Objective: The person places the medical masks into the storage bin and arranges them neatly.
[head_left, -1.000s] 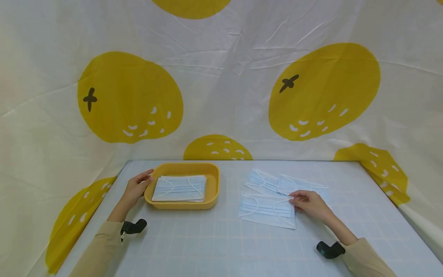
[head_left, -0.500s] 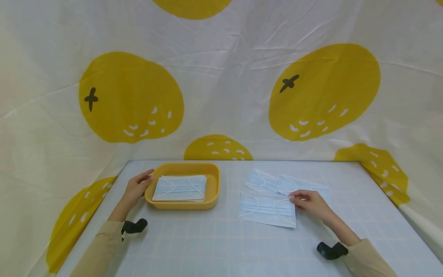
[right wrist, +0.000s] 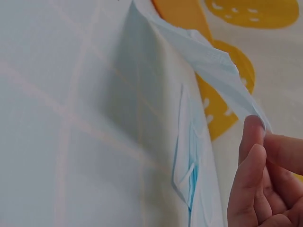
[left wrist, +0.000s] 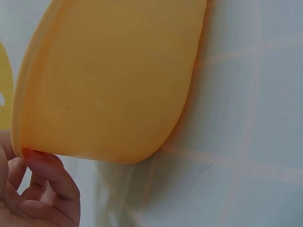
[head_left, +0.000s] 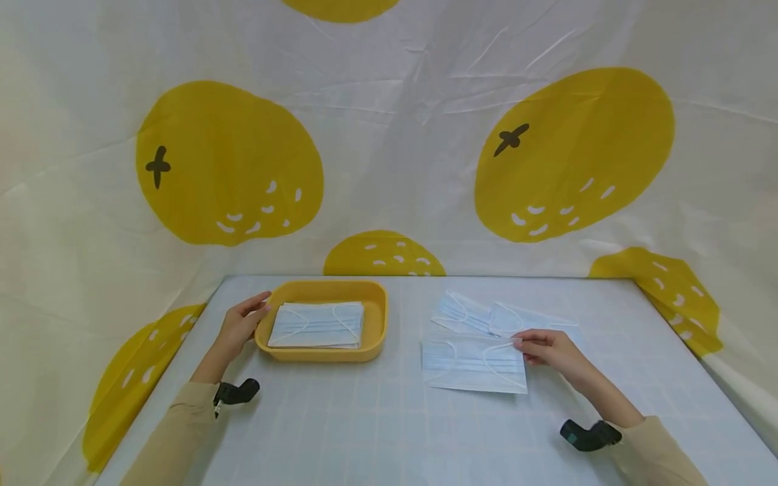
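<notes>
My left hand [head_left: 238, 327] is at the left end of a yellow plastic tray [head_left: 322, 354]; in the left wrist view its fingers [left wrist: 54, 177] pinch the rim at a corner. A stack of light-blue pleated face masks [head_left: 316, 325] with white ear loops lies inside the tray. With thumb and fingertips, my right hand [head_left: 556, 352] pinches the right edge of another face mask [head_left: 474, 364]. That mask is partly lifted, its held edge raised off the table in the right wrist view. Behind it lie two more masks, one at left [head_left: 457, 312] and one at right [head_left: 529, 317], partly covered by the hand.
A pale checked cloth [head_left: 365, 425] covers the table. Just past the table's back edge hangs a white curtain [head_left: 401, 155] printed with large yellow fruit. Black camera mounts sit on both wrists, below beige sleeves [head_left: 167, 432].
The right hand has shifted slightly right, and the mask it pinches has come up a little with it. The left hand and the tray have stayed together in place.
</notes>
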Available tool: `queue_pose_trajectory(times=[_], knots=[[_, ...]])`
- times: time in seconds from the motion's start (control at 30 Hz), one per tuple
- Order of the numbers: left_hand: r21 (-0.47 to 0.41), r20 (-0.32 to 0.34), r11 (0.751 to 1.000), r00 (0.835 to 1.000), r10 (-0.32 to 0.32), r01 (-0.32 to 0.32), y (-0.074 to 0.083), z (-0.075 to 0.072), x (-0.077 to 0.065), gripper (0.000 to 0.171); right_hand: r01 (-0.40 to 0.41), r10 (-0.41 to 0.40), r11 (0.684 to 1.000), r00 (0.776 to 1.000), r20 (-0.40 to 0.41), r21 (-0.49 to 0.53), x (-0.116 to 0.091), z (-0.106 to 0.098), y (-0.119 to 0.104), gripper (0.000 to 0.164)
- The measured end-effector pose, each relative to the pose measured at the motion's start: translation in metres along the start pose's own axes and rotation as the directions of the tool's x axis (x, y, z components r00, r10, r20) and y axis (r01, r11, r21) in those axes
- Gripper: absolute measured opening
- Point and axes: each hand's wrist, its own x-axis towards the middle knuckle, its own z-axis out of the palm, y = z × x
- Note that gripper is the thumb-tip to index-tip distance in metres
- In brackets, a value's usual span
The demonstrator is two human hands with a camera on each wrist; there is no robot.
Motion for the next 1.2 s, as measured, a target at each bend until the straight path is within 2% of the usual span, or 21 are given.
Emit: queue_pose_trajectory(times=[0.2,0.47,0.63,0.97,1.2], knots=[[0.005,-0.009,1.000,1.000,-0.027,0.027,-0.001,0.000,0.000,0.052,-0.016,0.016,1.000,1.000,-0.005,0.011,0.001,-0.002,-0.001,0.049],[0.002,-0.017,1.000,1.000,-0.013,0.013,-0.001,0.001,0.000,0.052,0.008,-0.011,0.994,1.000,0.024,0.110,0.002,-0.005,-0.002,0.048],[0.007,-0.017,1.000,0.999,-0.030,0.030,-0.003,0.001,-0.002,0.052,-0.010,0.006,0.989,1.000,0.024,0.146,0.003,-0.003,-0.002,0.048],[0.000,-0.016,1.000,1.000,-0.019,0.019,-0.002,0.003,0.002,0.052,-0.016,0.012,0.985,1.000,0.023,0.169,0.011,0.004,-0.019,0.052],[0.005,-0.023,1.000,1.000,-0.022,0.022,0.000,0.003,0.001,0.052,0.022,-0.031,0.979,0.999,0.039,0.200,0.018,0.010,-0.025,0.050]])
